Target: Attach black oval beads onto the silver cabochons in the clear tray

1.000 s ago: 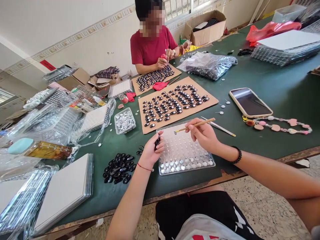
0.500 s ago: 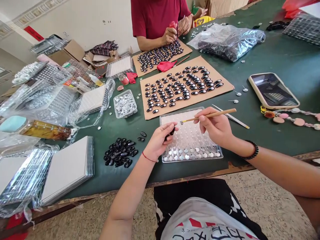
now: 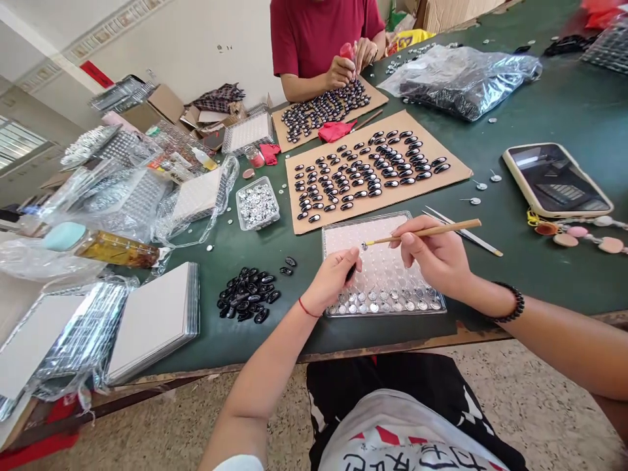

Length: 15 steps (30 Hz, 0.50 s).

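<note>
My left hand (image 3: pixel 337 278) is closed on a glossy black oval piece (image 3: pixel 350 273), mostly covered by the fingers. Between the fingers of my right hand (image 3: pixel 436 256) is a slim wooden stick (image 3: pixel 441 228) with a yellow end. A small shiny silver bit sits at its tip, just right of my left fingertips. Both hands are over a clear tray (image 3: pixel 363 226) with a white grid, where rows of round silver discs (image 3: pixel 385 301) fill the near edge. To the left lies a pile of black oval pieces (image 3: pixel 248 293), two of them apart from it.
Behind the tray, a cardboard sheet (image 3: pixel 309 226) bears rows of black pieces. A tub of silver discs (image 3: pixel 258 204), tweezers (image 3: pixel 478 241) and a phone (image 3: pixel 557 180) lie around. Stacked trays (image 3: pixel 152 320) and a bottle (image 3: pixel 115 247) stand left. A co-worker (image 3: pixel 324 39) works opposite.
The view has swung left, so everything appears further right. My left hand has turned so more of the black piece is covered. The stick stays in my right hand, close to my left fingertips.
</note>
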### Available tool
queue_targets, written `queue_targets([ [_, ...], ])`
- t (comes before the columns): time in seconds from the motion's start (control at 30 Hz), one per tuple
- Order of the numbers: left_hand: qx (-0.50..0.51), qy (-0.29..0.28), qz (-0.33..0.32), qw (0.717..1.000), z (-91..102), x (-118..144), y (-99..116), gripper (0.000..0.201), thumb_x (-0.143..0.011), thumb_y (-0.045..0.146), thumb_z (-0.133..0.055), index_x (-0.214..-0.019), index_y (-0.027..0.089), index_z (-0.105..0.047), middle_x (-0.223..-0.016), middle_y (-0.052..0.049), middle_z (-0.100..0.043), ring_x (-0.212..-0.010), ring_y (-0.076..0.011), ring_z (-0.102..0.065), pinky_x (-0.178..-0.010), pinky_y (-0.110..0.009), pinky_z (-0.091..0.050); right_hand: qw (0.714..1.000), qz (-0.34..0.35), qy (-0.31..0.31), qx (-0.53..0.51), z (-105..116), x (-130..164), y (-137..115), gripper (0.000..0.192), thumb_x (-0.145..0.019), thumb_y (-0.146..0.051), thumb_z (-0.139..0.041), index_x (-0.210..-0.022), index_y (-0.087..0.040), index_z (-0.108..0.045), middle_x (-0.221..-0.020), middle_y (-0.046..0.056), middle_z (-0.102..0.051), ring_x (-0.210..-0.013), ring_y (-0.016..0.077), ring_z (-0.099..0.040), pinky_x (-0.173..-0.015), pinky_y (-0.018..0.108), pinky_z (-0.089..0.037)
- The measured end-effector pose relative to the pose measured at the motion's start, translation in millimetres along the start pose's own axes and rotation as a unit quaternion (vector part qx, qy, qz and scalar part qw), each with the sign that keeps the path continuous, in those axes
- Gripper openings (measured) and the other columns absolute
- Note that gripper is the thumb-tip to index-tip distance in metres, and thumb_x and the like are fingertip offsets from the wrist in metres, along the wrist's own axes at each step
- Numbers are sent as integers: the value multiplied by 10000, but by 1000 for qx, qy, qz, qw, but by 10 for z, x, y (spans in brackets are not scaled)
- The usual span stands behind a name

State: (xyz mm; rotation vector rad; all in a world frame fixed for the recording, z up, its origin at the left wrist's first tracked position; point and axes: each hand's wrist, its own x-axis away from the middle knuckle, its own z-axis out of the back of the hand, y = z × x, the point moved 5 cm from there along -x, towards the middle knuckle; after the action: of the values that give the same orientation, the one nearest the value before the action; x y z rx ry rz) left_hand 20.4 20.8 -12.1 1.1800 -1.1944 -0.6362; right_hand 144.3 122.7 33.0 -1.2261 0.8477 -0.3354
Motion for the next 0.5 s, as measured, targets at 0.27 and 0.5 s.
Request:
queue_targets([
  [0.27,-19,-11,-17,1000,-3,-9,33,344,-659,454,-607,-782,143,-527,-576,54,-416,-463,-34,-361,-447,-175,-282,1000,-2,-5,-9,14,-3,26,157,-850,-321,-457,-861,-193,-546,-680,18,-571,-453,80,-487,-418,230,-385],
  [0.5,-222,32,-96,970,37,39,130,264,-704,413,-564,-719,149,-566,-612,17,-541,-500,-70,-446,-504,-203,-348,998,26,-32,36,-33,36,57,155,-850,-324,-455,-859,-196,-541,-712,23,-554,-460,79,-479,-434,233,-391],
])
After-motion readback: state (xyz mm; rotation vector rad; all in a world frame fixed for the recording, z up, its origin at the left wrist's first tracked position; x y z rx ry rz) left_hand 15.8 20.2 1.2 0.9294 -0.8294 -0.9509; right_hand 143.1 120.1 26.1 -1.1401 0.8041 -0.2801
